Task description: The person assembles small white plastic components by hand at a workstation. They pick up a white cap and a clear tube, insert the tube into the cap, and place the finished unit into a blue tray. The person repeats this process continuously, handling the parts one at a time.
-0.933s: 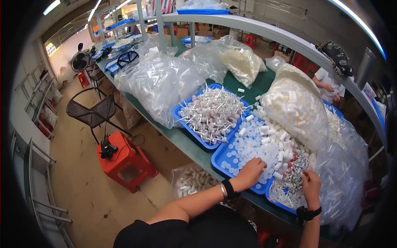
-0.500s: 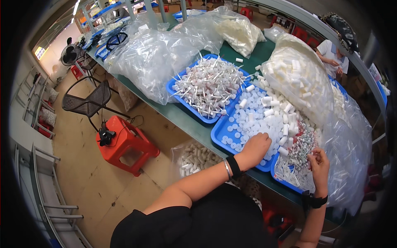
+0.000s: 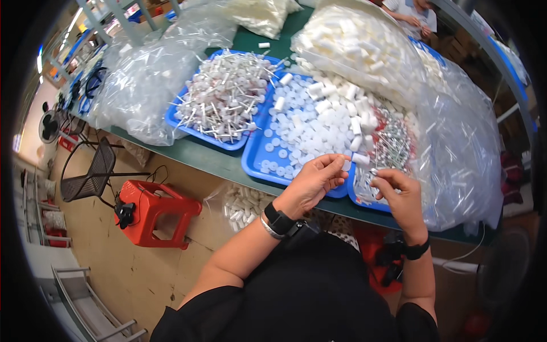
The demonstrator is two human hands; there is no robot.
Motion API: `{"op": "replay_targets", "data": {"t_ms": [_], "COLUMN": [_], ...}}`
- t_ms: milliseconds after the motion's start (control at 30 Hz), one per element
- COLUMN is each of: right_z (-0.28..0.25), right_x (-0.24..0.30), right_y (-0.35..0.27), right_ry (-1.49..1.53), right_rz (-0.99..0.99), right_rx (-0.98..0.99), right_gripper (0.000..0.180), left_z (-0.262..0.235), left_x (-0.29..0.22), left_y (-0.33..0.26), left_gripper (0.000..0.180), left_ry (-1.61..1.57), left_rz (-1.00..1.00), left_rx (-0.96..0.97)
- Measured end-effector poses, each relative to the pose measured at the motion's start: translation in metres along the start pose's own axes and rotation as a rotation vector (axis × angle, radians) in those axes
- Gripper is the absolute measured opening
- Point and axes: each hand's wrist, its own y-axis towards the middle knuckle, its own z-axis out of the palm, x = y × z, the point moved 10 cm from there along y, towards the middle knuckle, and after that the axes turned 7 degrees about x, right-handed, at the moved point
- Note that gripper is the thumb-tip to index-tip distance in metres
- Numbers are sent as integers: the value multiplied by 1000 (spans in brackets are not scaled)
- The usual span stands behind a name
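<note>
We see the left hand [image 3: 312, 181] half curled, thumb and forefinger pinched on a translucent disc [image 3: 346, 165], its other fingers folded loosely below; the light tip grip probably suits so thin a piece, leaving most of its face uncovered. The right hand [image 3: 401, 194] faces it, fingers bent, thumb and forefinger brought close; a small pale bit shows at their tips, but we cannot tell whether it is gripped. The hands are near each other but apart, perhaps so that both pinches sit in easy view. Just beyond the left hand lies a blue tray [image 3: 250, 165] strewn with loose discs [image 3: 293, 137], and past the right hand are slim metal pins [image 3: 395, 139], some with red among them; such a layout seems to give each hand its own kind of part close by. White cylinders [image 3: 356, 124] spill between these two heaps, one lying just past the fingertips, below the large clear bag [image 3: 353, 57] that bulges with more of them. Farther off, to the left of the left hand, another tray [image 3: 172, 117] holds a mound of stemmed pieces [image 3: 228, 94], set aside, we judge, to keep them from mixing with the loose discs.
</note>
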Motion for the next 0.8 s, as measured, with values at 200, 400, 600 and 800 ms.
{"op": "replay_targets", "data": {"t_ms": [200,400,600,800], "right_z": [16,18,21,20], "right_x": [20,24,29,27], "right_y": [-12,-16,-15,-16], "right_ry": [-386,-514,-576,-584], "right_rz": [-262,-272,-314,-321], "right_rx": [-76,-48,-13,-12], "right_gripper": [10,7,4,5], "left_z": [2,2,5,2], "left_x": [29,35,33,34], "left_y": [-5,-5,-3,-3], "left_gripper": [35,40,42,41], "left_ry": [-270,-343,-356,-306], "left_rz": [-91,-111,-110,-121], "left_rx": [68,79,49,30]}}
